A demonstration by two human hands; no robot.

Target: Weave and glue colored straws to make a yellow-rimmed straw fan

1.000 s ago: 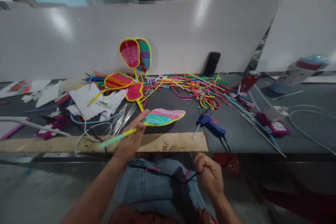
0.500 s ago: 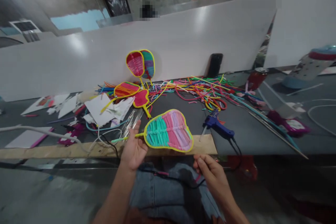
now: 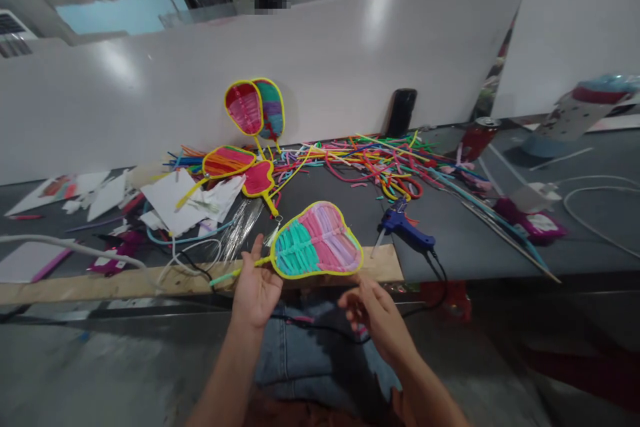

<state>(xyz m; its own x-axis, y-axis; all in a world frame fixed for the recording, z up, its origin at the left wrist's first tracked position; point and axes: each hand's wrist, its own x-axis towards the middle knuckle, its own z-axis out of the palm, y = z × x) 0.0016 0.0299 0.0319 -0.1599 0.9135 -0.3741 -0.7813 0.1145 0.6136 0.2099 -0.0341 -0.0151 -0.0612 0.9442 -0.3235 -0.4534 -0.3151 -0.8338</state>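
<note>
While a yellow-rimmed pipe-cleaner paddle (image 3: 315, 240) lies tilted above the near edge of the tabletop (image 3: 460, 227), its teal, pink and lilac face toward the wearer, a left hand (image 3: 257, 287) supports it by the stem (image 3: 225, 277). The likeliest trouble is the black cord (image 3: 443, 273): running from a blue glue gun (image 3: 407, 230) over the edge, past the right wrist and across the denim-clad lap (image 3: 300, 353), it could snag on a forearm and drag the tool down. The gun's nozzle points toward the wooden strip (image 3: 390, 263) along the edge, close to the paddle; if hot, it could scorch the fuzzy rim or burn a straying finger. A careless squeeze might also bend the soft frame, and a slack hold could let the stem roll.

Palm turned up, the left hand has the stem caught across its fingers, thumb side relaxed, forearm rising from the lower left. From the opposite side comes the right hand (image 3: 375, 313), its fingers loosely bent and slightly apart, no object visible between them. Those fingers hover by the paddle's lower right rim; whether they touch it cannot be told.
</note>
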